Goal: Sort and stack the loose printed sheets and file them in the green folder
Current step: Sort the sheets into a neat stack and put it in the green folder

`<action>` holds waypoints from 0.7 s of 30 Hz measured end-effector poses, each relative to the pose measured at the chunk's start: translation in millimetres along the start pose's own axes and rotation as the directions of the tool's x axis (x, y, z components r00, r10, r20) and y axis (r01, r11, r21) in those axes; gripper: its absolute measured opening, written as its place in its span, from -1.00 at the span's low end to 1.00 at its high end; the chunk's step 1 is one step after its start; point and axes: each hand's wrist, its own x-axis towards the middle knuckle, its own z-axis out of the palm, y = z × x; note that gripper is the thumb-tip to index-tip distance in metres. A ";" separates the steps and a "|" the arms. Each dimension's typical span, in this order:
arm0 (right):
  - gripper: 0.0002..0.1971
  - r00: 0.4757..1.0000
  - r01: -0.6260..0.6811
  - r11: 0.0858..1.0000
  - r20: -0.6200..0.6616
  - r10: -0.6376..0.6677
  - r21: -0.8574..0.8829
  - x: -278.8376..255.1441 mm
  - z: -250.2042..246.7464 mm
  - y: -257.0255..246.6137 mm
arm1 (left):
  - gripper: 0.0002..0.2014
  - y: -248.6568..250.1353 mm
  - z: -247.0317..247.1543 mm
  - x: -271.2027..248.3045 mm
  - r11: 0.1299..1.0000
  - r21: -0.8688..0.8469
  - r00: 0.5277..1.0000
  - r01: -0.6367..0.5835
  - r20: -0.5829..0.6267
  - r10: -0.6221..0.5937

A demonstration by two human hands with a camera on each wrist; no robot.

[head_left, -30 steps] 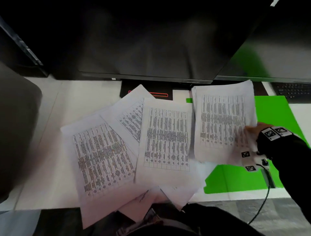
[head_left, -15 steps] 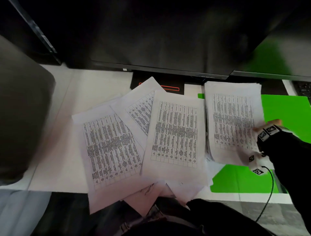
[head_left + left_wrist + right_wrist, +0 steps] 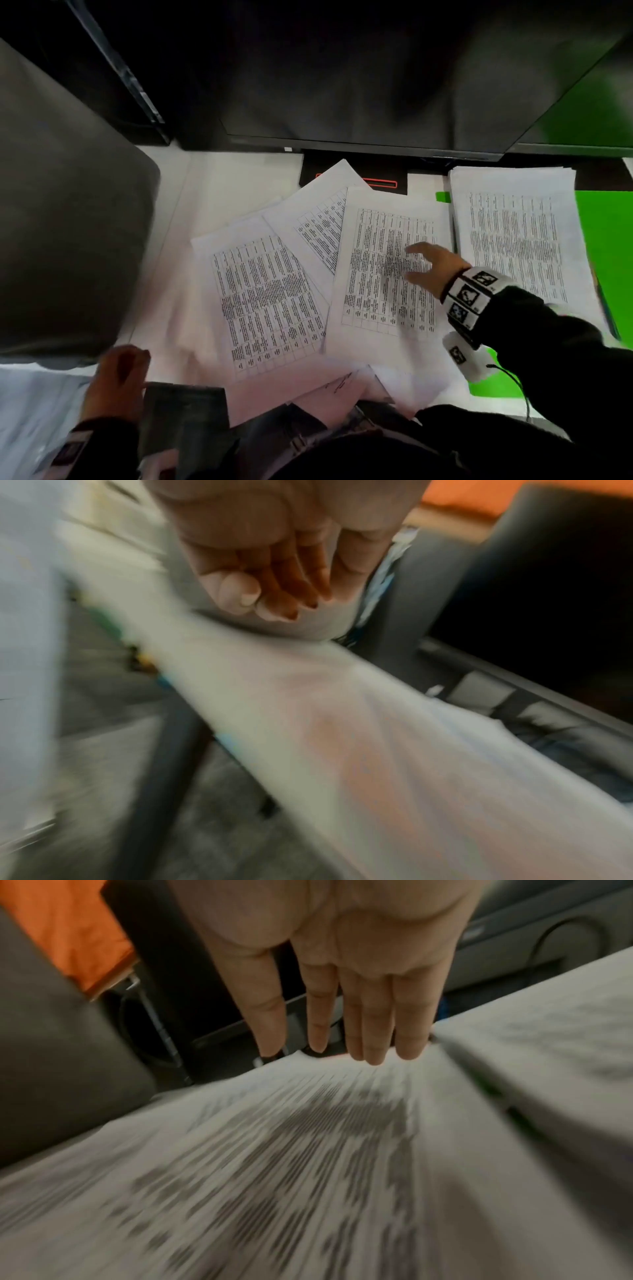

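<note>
Loose sheets (image 3: pixel 387 270): white, printed with black tabular text in gridded rows. Stacked sheets (image 3: pixel 517 246) at 3 o'clock: same white with black print. Green folder (image 3: pixel 606 246) beneath the stack: bright, plain green. Wristband (image 3: pixel 469 294) on the right wrist: white with black square markers. Sleeve (image 3: pixel 548 346): black. Desk (image 3: pixel 219 178): white.

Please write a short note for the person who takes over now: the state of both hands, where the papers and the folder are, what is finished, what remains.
Right hand: open, fingers spread above the middle loose sheet, holding nothing.
Left hand: at the near edge of the desk, fingers loosely curled, empty.
Stacked sheets lie on the open green folder, at the right.
Done: one stack is gathered on the folder.
Left: several loose sheets, fanned and overlapping mid-desk, some hanging over the near edge, must join the stack; the folder is not yet closed.
</note>
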 end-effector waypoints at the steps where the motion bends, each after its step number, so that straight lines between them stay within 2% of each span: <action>1: -0.44 0.998 0.022 0.999 0.056 -0.020 -0.031 -0.5 13.5 -6.7 | -0.96 18.9 9.9 4.0 0.999 -0.034 0.999 -0.037 0.017 0.038; 4: -0.35 0.981 0.092 0.992 0.180 -0.074 -0.091 1.3 48.2 -21.2 | -0.85 58.3 49.2 11.6 0.970 -0.238 0.981 -0.049 0.174 0.092; 6: -0.34 0.970 0.132 0.980 0.223 -0.097 -0.151 1.4 65.5 -27.2 | -0.88 77.4 74.1 9.6 0.946 -0.320 0.938 0.056 0.342 0.060; 8: -0.34 0.954 0.202 0.966 0.255 -0.157 -0.161 -4.2 76.5 -36.7 | -0.86 95.8 96.3 5.8 0.925 -0.328 0.872 0.192 0.490 -0.007; 10: -0.35 0.924 0.276 0.955 0.302 -0.233 -0.109 -13.5 82.7 -45.6 | -0.82 105.9 115.2 2.6 0.924 -0.272 0.804 0.268 0.592 -0.058; 12: -0.36 0.895 0.279 0.959 0.349 -0.278 0.046 -21.6 81.4 -50.0 | -0.81 111.4 129.5 -2.4 0.931 -0.231 0.769 0.283 0.635 -0.076; 13: -0.38 0.899 0.248 0.960 0.338 -0.278 0.128 -23.8 77.9 -50.5 | -0.83 111.5 135.2 -4.0 0.944 -0.210 0.767 0.256 0.638 -0.066; 15: -0.48 0.955 0.172 0.959 0.201 -0.218 0.225 -21.8 66.8 -46.5 | -0.89 112.3 141.0 -6.3 0.979 -0.144 0.770 0.144 0.637 -0.020; 17: -0.55 0.998 0.066 0.971 -0.023 -0.063 0.230 -11.7 52.4 -36.0 | -0.87 111.1 140.0 -5.3 0.994 -0.081 0.780 0.069 0.625 -0.003; 19: -0.52 0.981 -0.079 0.971 -0.157 0.116 0.225 2.6 37.4 -21.9 | -0.82 107.4 136.5 -1.1 0.996 -0.058 0.811 0.065 0.585 -0.019; 21: -0.40 0.948 -0.229 0.952 -0.177 0.266 0.203 16.2 28.2 -10.8 | -0.90 100.4 129.3 5.7 0.997 -0.051 0.855 0.063 0.518 -0.028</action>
